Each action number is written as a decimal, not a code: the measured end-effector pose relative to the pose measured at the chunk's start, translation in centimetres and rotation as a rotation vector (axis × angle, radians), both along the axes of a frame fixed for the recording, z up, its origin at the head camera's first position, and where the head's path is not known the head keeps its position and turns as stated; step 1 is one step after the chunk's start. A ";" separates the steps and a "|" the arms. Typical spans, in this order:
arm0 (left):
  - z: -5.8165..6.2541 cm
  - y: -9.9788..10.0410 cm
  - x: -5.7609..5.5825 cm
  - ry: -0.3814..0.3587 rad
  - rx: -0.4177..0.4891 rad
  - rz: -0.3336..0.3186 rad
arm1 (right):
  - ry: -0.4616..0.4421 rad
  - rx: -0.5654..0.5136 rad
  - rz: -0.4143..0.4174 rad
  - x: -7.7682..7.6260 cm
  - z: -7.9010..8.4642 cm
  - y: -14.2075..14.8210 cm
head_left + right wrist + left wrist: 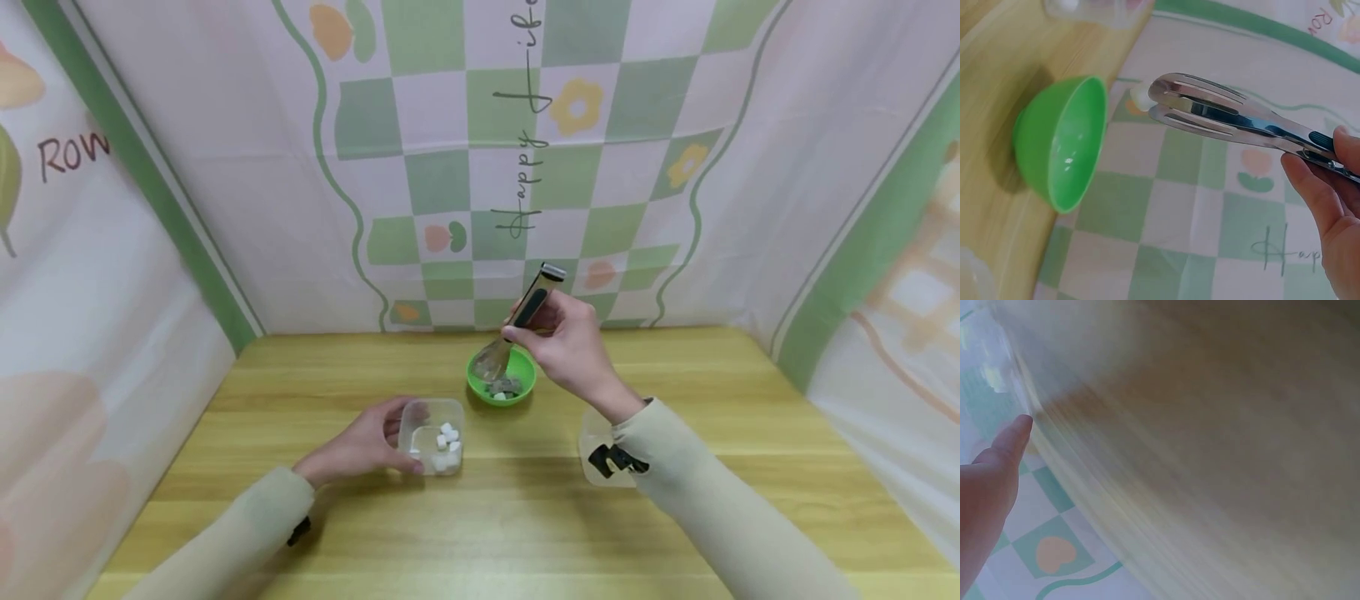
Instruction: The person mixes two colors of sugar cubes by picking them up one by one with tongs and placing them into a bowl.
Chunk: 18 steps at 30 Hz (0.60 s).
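My right hand [573,346] grips a pair of metal tongs [1210,112] with black handle inlays, tilted down over a green bowl [472,386]. At the tips of the tongs in the right wrist view sits a small white piece [1142,97]. Small grey and white bits [504,387] show low in the bowl in the head view. My left hand [360,442] holds the left side of a clear plastic container [431,408], thumb at the near side and fingers behind. Several white cubes [447,435] lie in it. The left wrist view shows a finger [1013,440] against the container's edge.
A second clear container [592,425] stands on the wooden table [517,517], partly hidden under my right wrist. Printed cloth [435,108] hangs behind the table and along both sides. The bowl stands near the table's back edge.
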<state>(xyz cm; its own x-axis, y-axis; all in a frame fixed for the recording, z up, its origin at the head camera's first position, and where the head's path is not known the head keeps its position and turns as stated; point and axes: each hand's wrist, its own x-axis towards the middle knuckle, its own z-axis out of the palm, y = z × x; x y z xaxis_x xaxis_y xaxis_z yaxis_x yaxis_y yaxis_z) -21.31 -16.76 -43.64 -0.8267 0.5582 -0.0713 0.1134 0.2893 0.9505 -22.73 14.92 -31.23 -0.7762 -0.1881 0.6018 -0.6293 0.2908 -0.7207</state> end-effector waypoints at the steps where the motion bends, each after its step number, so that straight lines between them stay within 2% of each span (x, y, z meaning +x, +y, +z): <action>1: 0.0 0.0 0.0 0.000 -0.001 0.001 | -0.004 0.004 -0.008 -0.1 -0.1 0.1; 11: -0.1 0.0 0.0 -0.004 0.006 0.009 | -0.051 0.021 -0.047 -1.6 -1.8 1.1; 18: -0.4 -0.1 -0.2 -0.013 0.017 0.005 | -0.053 0.049 -0.072 -2.5 -2.5 1.5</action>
<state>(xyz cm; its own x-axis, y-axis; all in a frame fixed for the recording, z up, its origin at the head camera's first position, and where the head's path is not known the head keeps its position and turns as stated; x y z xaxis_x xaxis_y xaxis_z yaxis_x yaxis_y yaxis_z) -21.51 -16.86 -44.01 -0.8282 0.5556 -0.0726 0.0996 0.2735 0.9567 -25.21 16.46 -33.77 -0.8191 -0.1586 0.5513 -0.5670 0.3695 -0.7362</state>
